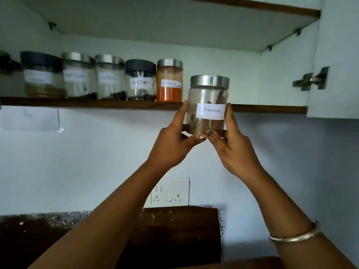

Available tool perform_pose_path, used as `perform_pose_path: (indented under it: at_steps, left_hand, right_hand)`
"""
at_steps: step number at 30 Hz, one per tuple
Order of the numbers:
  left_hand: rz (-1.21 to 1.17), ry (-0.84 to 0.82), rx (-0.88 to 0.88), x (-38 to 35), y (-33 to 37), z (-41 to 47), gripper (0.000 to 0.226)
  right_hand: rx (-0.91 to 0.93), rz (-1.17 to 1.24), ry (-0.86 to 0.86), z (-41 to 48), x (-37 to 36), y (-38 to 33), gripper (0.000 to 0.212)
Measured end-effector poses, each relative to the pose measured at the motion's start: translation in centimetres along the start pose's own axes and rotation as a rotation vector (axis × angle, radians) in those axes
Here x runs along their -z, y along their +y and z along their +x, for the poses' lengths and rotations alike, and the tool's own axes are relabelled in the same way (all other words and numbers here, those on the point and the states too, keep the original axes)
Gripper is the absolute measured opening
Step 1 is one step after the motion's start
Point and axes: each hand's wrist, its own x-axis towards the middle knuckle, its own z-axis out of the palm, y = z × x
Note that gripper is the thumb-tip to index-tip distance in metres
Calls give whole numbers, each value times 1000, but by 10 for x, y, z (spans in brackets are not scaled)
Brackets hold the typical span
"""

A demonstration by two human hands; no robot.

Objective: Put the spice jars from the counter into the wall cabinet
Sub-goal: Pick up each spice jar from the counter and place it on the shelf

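Head view shows the upright cinnamon jar (207, 105) at frame centre, gripped by left hand (174, 140) and right hand (233, 144), just right of the shelf (97, 103) row's orange jar (169, 82).

I see a pale wall (97, 162) ahead of me, dimly and evenly lit, turning greyer towards the right. A white double socket plate (171, 191) sits low on it. A sheet of paper (31, 119) hangs on it at the left. Below runs a speckled counter (64, 218), with a dark brown board (174, 230) just under the socket plate.
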Motion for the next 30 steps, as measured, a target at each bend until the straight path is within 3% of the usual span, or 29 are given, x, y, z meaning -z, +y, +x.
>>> perform_pose_path:
  at_steps: [5, 11, 18, 20, 24, 30]
  left_hand:
    - [38, 86, -119, 1, 2, 54, 88]
    - [111, 178, -142, -9, -8, 94, 88]
    - [92, 228, -83, -24, -21, 106, 56]
    - [106, 265, -88, -30, -29, 107, 44]
    - [226, 370, -127, -42, -40, 108, 37]
    - [396, 436, -131, -44, -43, 115, 25]
  right_hand:
    - [90, -21, 86, 55, 6, 6, 80]
    - [159, -97, 169, 91, 7, 14, 79]
    - [101, -78, 181, 117, -9, 34, 87]
    - [78, -94, 201, 121, -14, 38, 80]
    - [80, -359, 249, 128, -21, 37, 59]
    - [-63, -501, 190, 133, -30, 25, 43]
